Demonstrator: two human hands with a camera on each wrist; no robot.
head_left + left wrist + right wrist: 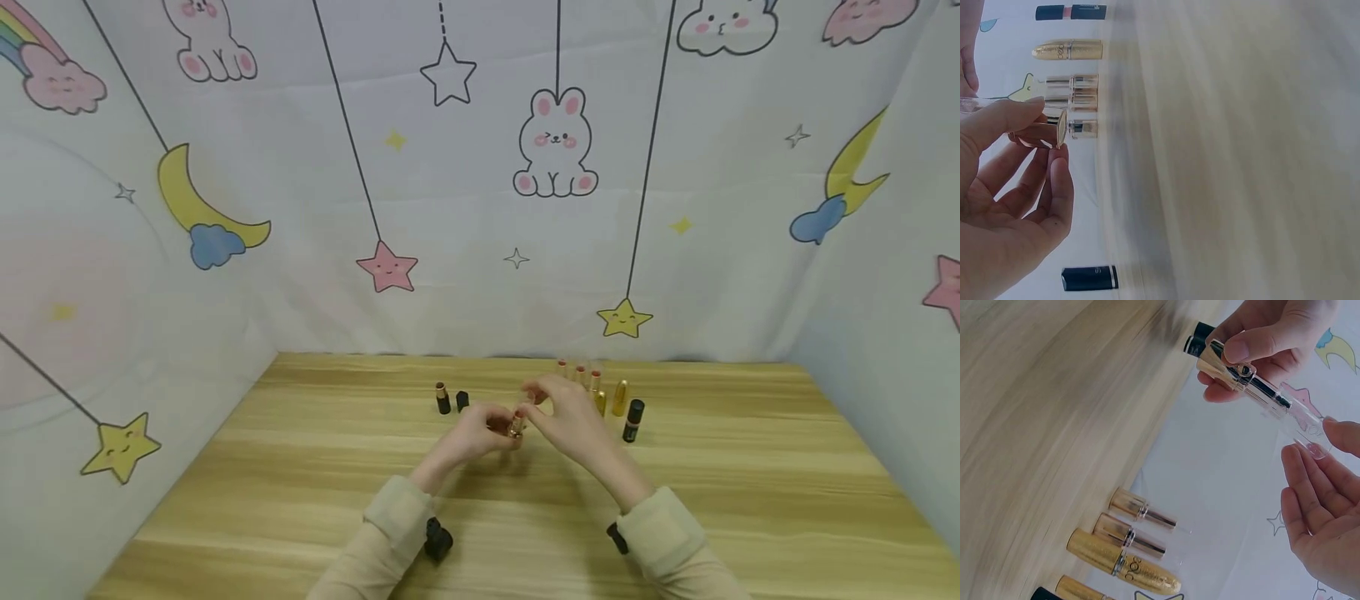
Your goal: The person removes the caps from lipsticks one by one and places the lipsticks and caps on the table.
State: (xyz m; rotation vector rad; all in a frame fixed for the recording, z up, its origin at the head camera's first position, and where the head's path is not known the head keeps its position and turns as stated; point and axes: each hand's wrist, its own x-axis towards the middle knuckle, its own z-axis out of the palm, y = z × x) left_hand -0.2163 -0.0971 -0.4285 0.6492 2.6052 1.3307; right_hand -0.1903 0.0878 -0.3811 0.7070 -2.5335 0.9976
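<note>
Above the middle of the table, my left hand (pixel 483 429) grips the gold base of a lipstick (pixel 517 423) between thumb and fingers. In the left wrist view its shiny gold base (pixel 1054 128) points towards the table. My right hand (pixel 566 417) reaches in from the other side. In the right wrist view its thumb and fingertips pinch the end of the clear cap (pixel 1304 432). The cap is in line with the lipstick's tube; whether it is fully seated I cannot tell.
Left of the hands stand an uncapped black lipstick (pixel 442 398) and a black cap (pixel 462 401). On the right are several clear-topped lipsticks (pixel 596 381), gold bullet-shaped tubes (pixel 620 398) and a black tube (pixel 633 421). A patterned cloth (pixel 480 200) hangs behind the wooden table (pixel 750 500).
</note>
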